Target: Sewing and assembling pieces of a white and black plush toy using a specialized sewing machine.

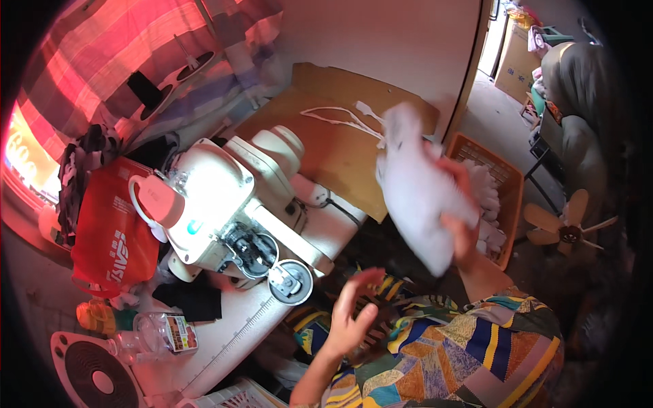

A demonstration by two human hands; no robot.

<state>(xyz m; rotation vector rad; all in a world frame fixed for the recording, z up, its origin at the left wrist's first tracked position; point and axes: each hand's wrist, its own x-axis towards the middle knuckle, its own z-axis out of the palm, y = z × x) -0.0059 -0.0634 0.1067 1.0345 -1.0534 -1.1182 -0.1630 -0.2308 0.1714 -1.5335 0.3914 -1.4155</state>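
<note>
My right hand (462,234) grips a white, soft fabric piece (418,187), raised between the table and the orange basket. Motion blurs the piece, so its exact kind is unclear. My left hand (354,313) is held up over my lap with fingers apart and nothing in it. Just left of that hand stands a white industrial sewing machine (211,197), its lamp-lit end toward me. A round metal part (291,281) sits at the machine's near end, beside the pale worktop (235,326) with a printed ruler.
An orange plastic basket (513,211) holding white pieces (486,197) stands at the right. Brown board (340,156) with a white cord lies behind the machine. A red bag (115,231), clear plastic bottle (153,333) and small fan (95,374) are at left. Another fan (569,228) stands far right.
</note>
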